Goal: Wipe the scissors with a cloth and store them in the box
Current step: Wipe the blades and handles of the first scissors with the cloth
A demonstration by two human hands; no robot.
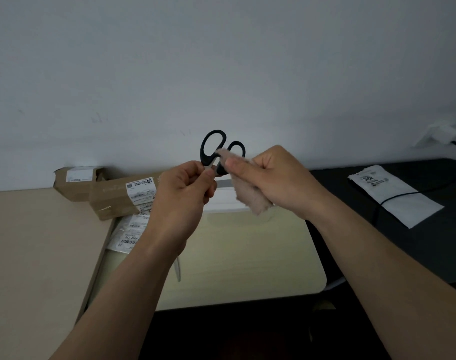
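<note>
Black-handled scissors (208, 149) are held up in front of the wall, handles pointing up. My left hand (181, 196) grips them just below the handles; the blades are hidden inside that hand. My right hand (271, 178) holds a fuzzy beige cloth (250, 198) pressed against the right handle loop. A white box (227, 201) sits on the pale table behind my hands, mostly hidden by them.
Two brown cardboard parcels (118, 196) with labels lie at the back left, with a white labelled mailer (128, 232) below them. A black table on the right carries a white packet (395, 196) and a black cable (403, 196). A wall socket (440, 133) is at the far right.
</note>
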